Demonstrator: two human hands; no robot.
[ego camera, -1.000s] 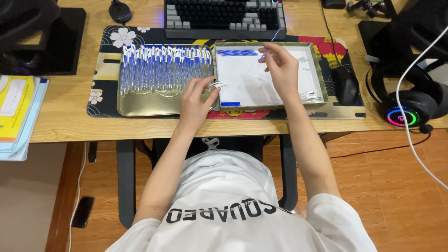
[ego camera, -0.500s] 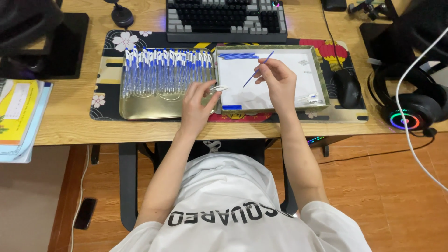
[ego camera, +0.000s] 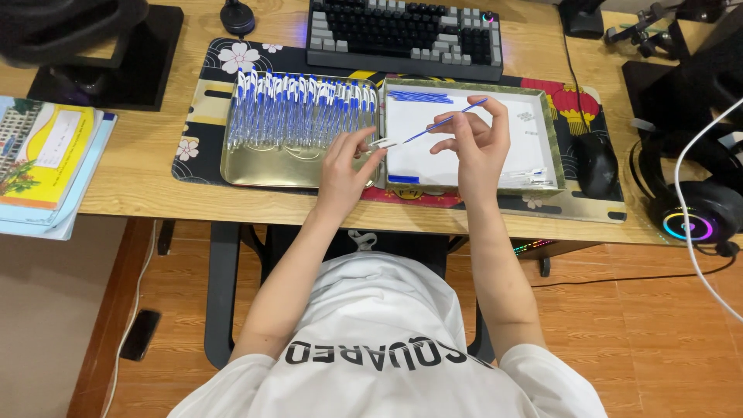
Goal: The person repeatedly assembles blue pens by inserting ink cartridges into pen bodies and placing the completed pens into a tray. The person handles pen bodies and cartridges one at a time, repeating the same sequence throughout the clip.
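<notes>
Two trays on wooden surface: gold metal tray of blue-white pens, white-lined tray | left hand pinching small white pen tip | right hand pinching thin blue refill, tilted above white-lined tray

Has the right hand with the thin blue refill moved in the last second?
Yes. The right hand has drawn back from the far edge of the white-lined tray toward its near half, holding the thin blue refill.
</notes>
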